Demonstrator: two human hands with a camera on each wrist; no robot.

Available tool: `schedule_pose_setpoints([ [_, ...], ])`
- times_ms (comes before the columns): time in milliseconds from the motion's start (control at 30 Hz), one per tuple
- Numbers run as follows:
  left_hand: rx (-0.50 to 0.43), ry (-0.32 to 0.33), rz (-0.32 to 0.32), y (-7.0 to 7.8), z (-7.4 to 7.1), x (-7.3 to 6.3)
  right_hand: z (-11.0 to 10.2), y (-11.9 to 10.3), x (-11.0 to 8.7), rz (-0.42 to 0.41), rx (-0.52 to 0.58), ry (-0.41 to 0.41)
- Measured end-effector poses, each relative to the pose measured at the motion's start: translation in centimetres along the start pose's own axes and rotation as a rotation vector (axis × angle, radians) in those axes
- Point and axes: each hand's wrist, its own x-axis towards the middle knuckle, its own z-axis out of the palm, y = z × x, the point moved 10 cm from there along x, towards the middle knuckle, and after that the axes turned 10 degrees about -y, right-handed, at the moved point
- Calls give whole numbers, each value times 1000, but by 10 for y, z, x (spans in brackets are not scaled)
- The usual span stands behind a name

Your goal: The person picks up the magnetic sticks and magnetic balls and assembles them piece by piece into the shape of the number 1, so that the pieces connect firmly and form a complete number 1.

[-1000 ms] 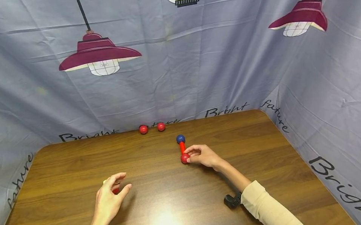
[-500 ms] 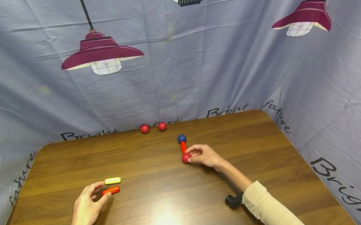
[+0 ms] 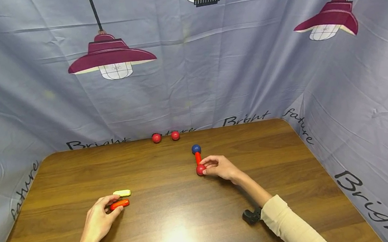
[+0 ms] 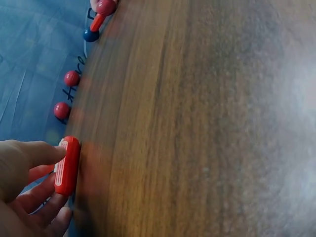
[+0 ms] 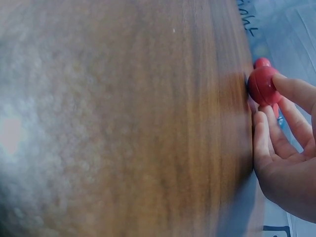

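In the head view, my left hand (image 3: 98, 219) is at the left of the table, thumb and fingers around a short red rod (image 3: 119, 204). The left wrist view has the thumb on one side of this red rod (image 4: 67, 166) and fingertips at its lower end. A yellow rod (image 3: 122, 193) lies just beyond it. Right of centre, my right hand (image 3: 220, 168) pinches a red ball (image 3: 201, 170). A red connecting rod (image 3: 198, 158) runs from that ball to a blue ball (image 3: 196, 149), forming a dumbbell shape. The right wrist view catches the gripped red ball (image 5: 263, 86) up close.
Two loose red balls (image 3: 156, 137) sit at the back edge of the wooden table (image 3: 163, 223). A black device (image 3: 251, 216) is by the right sleeve (image 3: 292, 222). Grey-blue cloth (image 3: 175, 90) with printed lamps hangs behind and at both sides.
My left hand drew back leftward, uncovering the red and yellow rods, then came slightly right and took the red rod between thumb and fingers. My right hand keeps its hold on the ball.
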Motion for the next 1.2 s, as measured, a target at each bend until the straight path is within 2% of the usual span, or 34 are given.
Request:
schedule_pose_setpoints([
  [233,60,-10,32,2,3,2,0,1,-1,8,7,5],
  [433,107,-4,90,9,4,3,0,0,-1,-6,11,1],
  [700,127,3,136,22,7,1,1,2,1,-10,33,-9],
  [933,10,-59,109,36,16,8,1,-1,-1,-14,37,-4],
  [1200,-225,-173,60,50,45,18,2,0,0,-16,27,-10],
])
